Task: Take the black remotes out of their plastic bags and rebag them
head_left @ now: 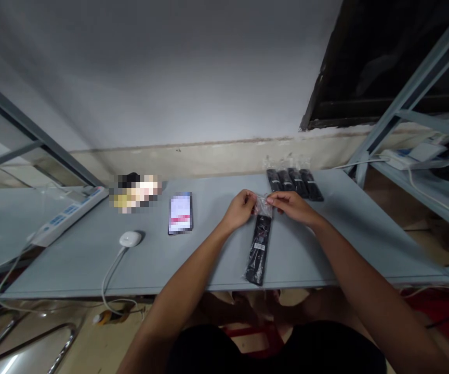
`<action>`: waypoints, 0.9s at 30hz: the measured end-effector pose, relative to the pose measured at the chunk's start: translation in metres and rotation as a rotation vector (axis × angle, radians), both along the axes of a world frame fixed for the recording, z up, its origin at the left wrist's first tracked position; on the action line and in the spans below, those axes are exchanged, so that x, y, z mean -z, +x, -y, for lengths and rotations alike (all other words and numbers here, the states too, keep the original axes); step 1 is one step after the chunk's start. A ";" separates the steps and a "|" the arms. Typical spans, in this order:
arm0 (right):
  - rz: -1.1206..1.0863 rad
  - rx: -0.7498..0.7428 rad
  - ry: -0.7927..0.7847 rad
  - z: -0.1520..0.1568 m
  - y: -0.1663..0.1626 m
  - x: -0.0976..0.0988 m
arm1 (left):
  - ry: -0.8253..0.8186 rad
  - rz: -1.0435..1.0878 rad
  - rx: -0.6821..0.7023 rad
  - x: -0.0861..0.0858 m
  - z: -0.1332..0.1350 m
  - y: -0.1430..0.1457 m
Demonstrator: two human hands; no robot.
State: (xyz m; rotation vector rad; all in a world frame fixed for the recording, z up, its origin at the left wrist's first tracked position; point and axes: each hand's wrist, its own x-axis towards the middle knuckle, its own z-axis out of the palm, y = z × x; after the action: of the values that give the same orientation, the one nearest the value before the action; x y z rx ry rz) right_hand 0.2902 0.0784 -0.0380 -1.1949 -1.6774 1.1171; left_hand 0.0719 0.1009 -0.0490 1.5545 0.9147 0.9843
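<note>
Grey-blue table; four bagged remotes in a row at back right. Clear bag with a fifth remote inside, by the front edge. Left hand and right hand both pinch the bag's top end.

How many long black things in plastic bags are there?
5 visible: one black thing, its bag pinched by left hand and right hand; four black things side by side, beyond the right hand.

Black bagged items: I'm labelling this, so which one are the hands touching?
The black item nearest the table's front edge: left hand and right hand hold its bag's far end. The other four lie grouped behind.
</note>
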 end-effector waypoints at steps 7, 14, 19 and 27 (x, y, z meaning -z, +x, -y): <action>-0.189 0.065 -0.031 -0.003 -0.002 0.002 | -0.050 0.024 0.063 -0.003 0.001 0.000; -0.268 -0.100 -0.350 0.001 -0.004 0.007 | -0.134 0.124 0.022 -0.013 0.003 -0.003; -0.337 -0.057 -0.338 0.001 -0.005 0.005 | -0.268 0.141 0.025 -0.022 0.004 -0.009; -0.380 0.117 -0.283 0.000 -0.009 -0.001 | -0.299 0.010 0.163 -0.022 0.003 -0.014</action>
State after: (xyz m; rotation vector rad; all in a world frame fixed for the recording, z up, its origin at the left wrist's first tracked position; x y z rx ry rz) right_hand 0.2813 0.0783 -0.0373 -1.1464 -1.1761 1.4388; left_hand 0.0581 0.0974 -0.0269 1.3451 0.8695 0.7042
